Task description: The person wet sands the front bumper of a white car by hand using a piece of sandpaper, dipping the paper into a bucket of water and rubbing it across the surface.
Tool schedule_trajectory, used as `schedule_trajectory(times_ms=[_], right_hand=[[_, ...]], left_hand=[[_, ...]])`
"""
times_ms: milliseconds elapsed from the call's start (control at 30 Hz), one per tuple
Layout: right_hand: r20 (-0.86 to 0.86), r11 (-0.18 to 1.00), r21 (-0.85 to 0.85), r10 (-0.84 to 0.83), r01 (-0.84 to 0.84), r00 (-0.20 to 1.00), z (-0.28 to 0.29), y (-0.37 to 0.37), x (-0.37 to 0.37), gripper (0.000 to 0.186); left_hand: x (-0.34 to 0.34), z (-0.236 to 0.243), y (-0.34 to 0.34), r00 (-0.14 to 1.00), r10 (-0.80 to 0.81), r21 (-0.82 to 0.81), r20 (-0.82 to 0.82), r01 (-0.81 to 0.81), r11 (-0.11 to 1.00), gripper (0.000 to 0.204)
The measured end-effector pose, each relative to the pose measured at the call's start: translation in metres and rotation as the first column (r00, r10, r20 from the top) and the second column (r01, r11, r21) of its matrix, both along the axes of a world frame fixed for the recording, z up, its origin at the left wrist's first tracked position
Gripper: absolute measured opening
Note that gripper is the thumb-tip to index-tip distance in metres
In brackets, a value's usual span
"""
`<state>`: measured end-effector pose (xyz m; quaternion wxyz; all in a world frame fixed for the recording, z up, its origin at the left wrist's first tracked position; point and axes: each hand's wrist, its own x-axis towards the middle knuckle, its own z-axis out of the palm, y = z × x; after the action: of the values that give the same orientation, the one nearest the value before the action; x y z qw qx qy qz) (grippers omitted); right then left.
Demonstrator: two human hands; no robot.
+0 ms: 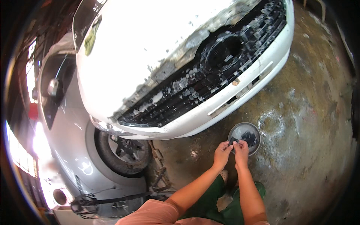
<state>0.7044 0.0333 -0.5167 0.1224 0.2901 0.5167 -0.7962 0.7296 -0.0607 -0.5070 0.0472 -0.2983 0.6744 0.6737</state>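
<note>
My left hand (pixel 222 154) and my right hand (pixel 241 152) are close together, fingers pinched on a small dark sheet (pixel 233 140) that looks like folded sandpaper. They are at the near edge of a round metal basin (pixel 258 131) on the floor. Cloudy water fills part of the basin, and a dark wet piece (pixel 249 138) lies in it. Ahead is the front of a white car (pixel 123 67). Its black grille (pixel 180 90) is spotted with whitish residue, and bare grey patches (pixel 165 71) run along the hood's front edge.
On the left stands a silver car (pixel 71 123) with a black-spoked wheel (pixel 127 152). Near it, a black stand or jack-like frame (pixel 123 198) reaches toward my left side. A greenish cloth (pixel 90 40) lies by the white car's windshield corner. The concrete floor (pixel 300 157) is wet and stained.
</note>
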Motion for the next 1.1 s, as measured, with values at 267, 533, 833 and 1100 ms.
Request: schedule_trajectory(times_ms=[267,533,833,1100], right_hand=[[0.125,0.977,-0.134,0.186,-0.169,0.975,0.199,0.090,0.066,0.010],[-0.021,0.878,0.227,0.437,-0.421,0.899,0.318,0.088,0.075,0.012],[-0.091,0.978,0.096,0.195,-0.187,0.976,0.387,-0.032,0.039,0.015],[-0.022,0.932,0.352,0.100,-0.086,0.995,0.366,-0.101,0.020,0.016]], left_hand=[[0.050,0.206,0.036,0.891,-0.315,0.421,0.328,0.160,0.893,0.013],[0.034,0.328,-0.012,0.770,-0.626,0.234,0.128,0.590,0.773,0.026],[-0.047,0.392,-0.116,0.642,-0.763,0.061,0.073,0.761,0.646,0.016],[-0.137,0.437,-0.205,0.308,-0.949,-0.596,0.068,0.776,0.209,0.027]])
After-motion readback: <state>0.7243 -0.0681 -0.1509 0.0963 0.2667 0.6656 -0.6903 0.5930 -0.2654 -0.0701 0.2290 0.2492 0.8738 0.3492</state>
